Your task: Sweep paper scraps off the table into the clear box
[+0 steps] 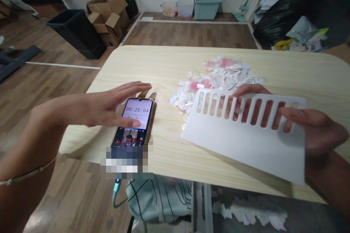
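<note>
My left hand (115,105) is open over a phone (133,120), its thumb on or just above the screen and its other fingers stretched past the phone's top edge. A timer shows on the upper half of the screen and a video picture below it. My right hand (306,123) grips a white plastic board (240,142) with a row of long slots along its upper edge. The board is tilted above the table (169,156). Beyond it lies a heap of small white paper scraps (229,74) with some pink pieces, its near part hidden by the board.
A teal cable (116,189) runs from the phone's lower end. Below the table's near edge are a checked cloth (158,196) and a container with torn paper (254,211). Farther off stand a black bin (78,32), cardboard boxes (109,16) and a teal tub (207,7).
</note>
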`<state>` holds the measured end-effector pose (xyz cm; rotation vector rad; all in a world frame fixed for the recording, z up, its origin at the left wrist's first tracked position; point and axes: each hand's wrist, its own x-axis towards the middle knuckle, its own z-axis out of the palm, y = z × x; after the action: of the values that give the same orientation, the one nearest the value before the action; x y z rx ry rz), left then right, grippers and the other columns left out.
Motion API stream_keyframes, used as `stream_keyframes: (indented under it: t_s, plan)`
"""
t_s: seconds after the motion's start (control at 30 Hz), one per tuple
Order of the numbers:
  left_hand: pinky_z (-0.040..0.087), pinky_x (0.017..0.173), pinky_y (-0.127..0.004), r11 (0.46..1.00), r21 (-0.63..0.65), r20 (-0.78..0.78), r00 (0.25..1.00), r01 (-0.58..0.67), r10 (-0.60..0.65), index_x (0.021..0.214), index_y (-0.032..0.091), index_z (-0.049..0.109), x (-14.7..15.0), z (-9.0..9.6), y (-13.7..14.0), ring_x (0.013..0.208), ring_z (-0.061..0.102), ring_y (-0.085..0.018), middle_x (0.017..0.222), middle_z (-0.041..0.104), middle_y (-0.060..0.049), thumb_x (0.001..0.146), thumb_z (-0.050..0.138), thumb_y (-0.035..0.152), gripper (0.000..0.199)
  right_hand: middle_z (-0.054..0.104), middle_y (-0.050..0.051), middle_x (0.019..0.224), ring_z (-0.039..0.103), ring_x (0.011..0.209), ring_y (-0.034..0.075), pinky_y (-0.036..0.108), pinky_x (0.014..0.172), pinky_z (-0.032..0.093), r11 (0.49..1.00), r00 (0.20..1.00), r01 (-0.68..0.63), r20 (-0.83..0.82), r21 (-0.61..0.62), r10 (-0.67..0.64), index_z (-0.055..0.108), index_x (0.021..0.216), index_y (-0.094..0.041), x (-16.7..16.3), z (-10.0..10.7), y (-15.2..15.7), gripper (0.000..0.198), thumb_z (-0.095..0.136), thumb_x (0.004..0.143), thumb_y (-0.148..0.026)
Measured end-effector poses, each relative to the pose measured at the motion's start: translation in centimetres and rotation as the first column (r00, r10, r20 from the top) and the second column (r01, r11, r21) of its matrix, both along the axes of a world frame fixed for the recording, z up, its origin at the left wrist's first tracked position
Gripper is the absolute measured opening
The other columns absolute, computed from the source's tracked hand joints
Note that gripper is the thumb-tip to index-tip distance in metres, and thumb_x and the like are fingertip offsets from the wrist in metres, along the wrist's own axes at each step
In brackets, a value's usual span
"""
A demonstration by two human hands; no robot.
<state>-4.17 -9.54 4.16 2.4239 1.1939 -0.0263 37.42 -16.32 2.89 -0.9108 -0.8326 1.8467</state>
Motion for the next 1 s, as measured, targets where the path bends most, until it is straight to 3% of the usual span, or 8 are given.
stream_keyframes:
  t_s: [0.13,0.27,0.37,0.43,0.53,0.6,0.77,1.0]
  plan:
    - [0.043,0.133,-0.057,0.998,-0.056,0.022,0.999,0.034,-0.033,0.178,0.052,0.024,-1.4,-1.1,-1.8,0.166,0.037,-0.048,0.183,0.04,0.002,0.073,0.086,0.079,0.124,0.08,0.006,0.104,0.079,0.09,0.033,0.049,0.072,0.066,0.999,0.999,-0.033,0.012,-0.023,0.034,0.072,0.12,-0.035,0.4,-0.3,-0.1,0.049,0.081,0.072,-0.042]
    - [0.039,0.135,-0.062,0.999,-0.038,0.017,1.0,0.016,-0.016,0.178,0.055,0.018,-1.9,-2.0,-2.1,0.169,0.032,-0.048,0.184,0.037,0.002,0.071,0.088,0.077,0.13,0.078,0.007,0.097,0.075,0.083,0.029,0.045,0.07,0.063,0.999,0.998,-0.03,0.049,0.027,0.028,0.074,0.116,-0.033,0.2,0.2,-0.3,0.046,0.08,0.072,-0.045]
    - [0.037,0.134,-0.066,1.0,-0.016,0.019,1.0,0.01,-0.01,0.177,0.056,0.023,-1.8,-1.9,-2.0,0.168,0.033,-0.047,0.18,0.044,0.0,0.075,0.086,0.074,0.121,0.078,0.008,0.098,0.076,0.084,0.03,0.046,0.069,0.063,0.998,0.996,-0.043,0.075,0.037,0.04,0.075,0.115,-0.033,0.1,0.5,-0.1,0.048,0.082,0.07,-0.047]
    - [0.039,0.132,-0.066,1.0,-0.019,0.042,0.999,-0.003,0.004,0.176,0.053,0.032,-1.5,-1.5,-1.9,0.166,0.039,-0.045,0.176,0.05,-0.002,0.087,0.078,0.068,0.101,0.078,0.009,0.1,0.077,0.085,0.032,0.047,0.069,0.064,0.999,0.996,-0.036,0.079,0.04,0.033,0.076,0.118,-0.032,0.0,0.5,0.0,0.051,0.082,0.07,-0.047]
    - [0.048,0.127,-0.059,0.998,-0.034,0.094,0.994,-0.044,0.047,0.171,0.044,0.047,-0.8,-0.7,-1.5,0.155,0.056,-0.038,0.169,0.06,-0.005,0.104,0.058,0.06,0.07,0.079,0.008,0.1,0.079,0.088,0.035,0.051,0.071,0.066,0.998,0.998,-0.04,0.048,0.056,0.037,0.074,0.122,-0.033,-0.3,0.5,0.0,0.054,0.082,0.07,-0.046]
    - [0.054,0.121,-0.053,0.997,-0.027,0.121,0.99,-0.075,0.078,0.168,0.037,0.053,-0.1,-0.3,-1.0,0.145,0.065,-0.034,0.162,0.066,-0.008,0.109,0.05,0.057,0.062,0.079,0.007,0.1,0.079,0.089,0.035,0.051,0.073,0.067,0.997,0.999,-0.041,0.029,0.067,0.039,0.073,0.123,-0.034,-0.4,0.5,0.0,0.056,0.081,0.069,-0.045]
    - [0.056,0.118,-0.048,0.999,-0.023,0.128,0.991,-0.036,0.039,0.161,0.037,0.06,1.7,0.0,0.5,0.143,0.067,-0.032,0.159,0.069,-0.006,0.108,0.053,0.06,0.058,0.077,0.009,0.095,0.076,0.079,0.03,0.043,0.066,0.064,0.995,0.998,-0.047,0.055,0.086,0.042,0.075,0.124,-0.028,0.1,0.0,-0.1,0.056,0.076,0.073,-0.049]
    - [0.052,0.125,-0.048,0.985,-0.132,0.137,0.986,0.116,-0.098,0.162,0.039,0.06,1.4,-0.1,1.8,0.158,0.054,-0.038,0.174,0.054,-0.006,0.096,0.072,0.064,0.072,0.078,0.01,0.106,0.076,0.084,0.027,0.039,0.069,0.063,0.994,0.998,-0.056,0.027,0.09,0.054,0.073,0.129,-0.025,0.1,-0.1,-0.2,0.059,0.075,0.075,-0.048]
